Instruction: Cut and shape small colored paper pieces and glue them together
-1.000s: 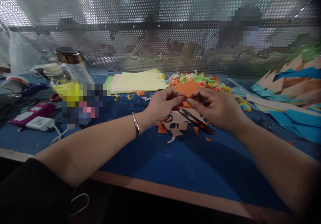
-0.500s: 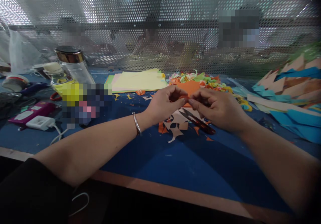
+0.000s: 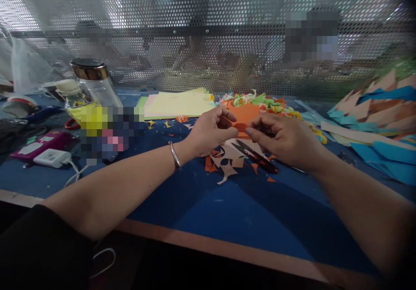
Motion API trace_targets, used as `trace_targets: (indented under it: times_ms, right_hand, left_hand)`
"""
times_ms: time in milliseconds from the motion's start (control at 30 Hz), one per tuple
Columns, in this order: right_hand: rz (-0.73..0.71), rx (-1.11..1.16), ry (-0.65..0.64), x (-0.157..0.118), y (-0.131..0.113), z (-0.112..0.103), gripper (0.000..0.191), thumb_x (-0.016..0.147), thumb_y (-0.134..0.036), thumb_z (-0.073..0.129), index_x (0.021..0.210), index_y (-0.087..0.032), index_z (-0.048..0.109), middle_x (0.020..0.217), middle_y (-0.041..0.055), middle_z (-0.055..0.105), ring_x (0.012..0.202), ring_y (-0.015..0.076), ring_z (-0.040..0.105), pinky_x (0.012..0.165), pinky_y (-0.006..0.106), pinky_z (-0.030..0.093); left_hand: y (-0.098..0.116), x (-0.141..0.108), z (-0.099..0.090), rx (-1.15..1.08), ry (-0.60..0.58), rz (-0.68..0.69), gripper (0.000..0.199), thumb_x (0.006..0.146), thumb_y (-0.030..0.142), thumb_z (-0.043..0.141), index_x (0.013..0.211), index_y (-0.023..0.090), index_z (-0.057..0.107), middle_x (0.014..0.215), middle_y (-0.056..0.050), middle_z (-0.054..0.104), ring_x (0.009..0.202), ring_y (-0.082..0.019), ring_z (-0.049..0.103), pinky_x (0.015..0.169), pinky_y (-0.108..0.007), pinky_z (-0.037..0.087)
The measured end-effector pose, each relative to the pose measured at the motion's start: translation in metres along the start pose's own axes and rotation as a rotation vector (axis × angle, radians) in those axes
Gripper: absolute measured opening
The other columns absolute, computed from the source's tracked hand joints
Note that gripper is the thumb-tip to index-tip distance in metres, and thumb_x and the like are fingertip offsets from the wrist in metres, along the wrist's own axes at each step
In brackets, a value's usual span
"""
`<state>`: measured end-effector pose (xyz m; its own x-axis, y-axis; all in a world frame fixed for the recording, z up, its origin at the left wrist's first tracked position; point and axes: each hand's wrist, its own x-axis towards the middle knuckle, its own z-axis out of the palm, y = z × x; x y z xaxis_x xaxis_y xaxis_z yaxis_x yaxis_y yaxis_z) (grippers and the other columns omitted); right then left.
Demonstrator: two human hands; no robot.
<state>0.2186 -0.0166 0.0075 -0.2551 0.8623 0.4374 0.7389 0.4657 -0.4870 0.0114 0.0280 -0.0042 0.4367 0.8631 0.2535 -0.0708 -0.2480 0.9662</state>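
Between my two hands is a small orange paper piece [image 3: 241, 127] with a rounded edge. My left hand [image 3: 211, 130], with a silver bangle at the wrist, pinches its left side between thumb and fingers. My right hand [image 3: 284, 139] grips its right side with thumb and fingertips. Directly behind lies a larger orange sheet [image 3: 246, 111], partly covered by the hands. Below the hands, scissors [image 3: 260, 158] with a dark red handle rest on the table among pale and orange paper scraps [image 3: 227, 171].
A stack of pale yellow sheets [image 3: 182, 102] lies behind my left hand. Colourful paper cuttings [image 3: 276, 103] are heaped at the back. Folded blue and peach papers [image 3: 383, 103] stand right. A glass jar [image 3: 100, 88], bottle [image 3: 73, 97] and white charger [image 3: 52, 158] are left. A perforated screen [image 3: 208, 4] rises behind.
My fingertips have moved slightly apart, and more of the small orange paper piece shows between them. The scissors and scraps stay where they were.
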Motion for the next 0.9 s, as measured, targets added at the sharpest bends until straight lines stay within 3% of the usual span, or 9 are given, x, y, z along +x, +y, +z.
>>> trace_targets:
  times_ms: [167,300,400,567,900]
  right_hand:
    - [0.021,0.034,-0.02,0.0,0.004,0.0024,0.037,0.098,-0.056,0.063,0.084,-0.023,0.065,0.057,-0.0013,0.059,0.047,0.0131,0.05,0.048,0.029,0.037]
    - [0.031,0.062,-0.021,0.0007,0.0081,0.0058,0.039,0.096,-0.06,0.064,0.089,-0.022,0.067,0.069,0.0025,0.066,0.055,0.0154,0.056,0.052,0.03,0.04]
    - [0.009,0.054,-0.007,0.0006,0.009,0.0076,0.035,0.095,-0.056,0.065,0.087,-0.022,0.067,0.073,0.0034,0.067,0.063,0.0173,0.058,0.056,0.03,0.042]
    - [0.017,0.022,-0.005,0.0003,0.0067,0.0071,0.024,0.092,-0.043,0.065,0.081,-0.023,0.062,0.067,-0.0003,0.057,0.058,0.0152,0.051,0.055,0.03,0.039]
    - [0.062,0.062,0.025,0.0008,0.0027,0.0045,0.018,0.087,-0.04,0.066,0.081,-0.022,0.065,0.064,0.0001,0.058,0.055,0.014,0.05,0.053,0.03,0.038]
  left_hand:
    - [-0.0046,0.0023,-0.0011,-0.038,-0.01,-0.04,0.021,0.075,0.009,0.074,0.085,0.02,0.059,0.072,0.004,0.058,0.063,-0.007,0.053,0.064,-0.026,0.042]
    - [-0.0093,0.0026,-0.0001,-0.051,-0.007,-0.028,0.02,0.075,0.011,0.074,0.088,0.02,0.06,0.075,0.004,0.059,0.064,-0.007,0.053,0.065,-0.026,0.042]
    - [-0.0099,0.0015,0.0025,-0.05,-0.036,0.015,0.021,0.074,0.01,0.073,0.089,0.019,0.061,0.076,0.004,0.06,0.066,-0.007,0.054,0.066,-0.026,0.043]
    - [-0.0068,0.0002,0.0064,-0.042,-0.058,0.029,0.02,0.073,0.01,0.073,0.088,0.018,0.062,0.08,0.003,0.062,0.072,-0.008,0.059,0.072,-0.026,0.047]
    - [-0.0083,0.0056,0.004,-0.095,-0.04,-0.011,0.016,0.076,0.005,0.07,0.086,0.016,0.064,0.075,0.004,0.062,0.066,-0.006,0.056,0.068,-0.024,0.046]
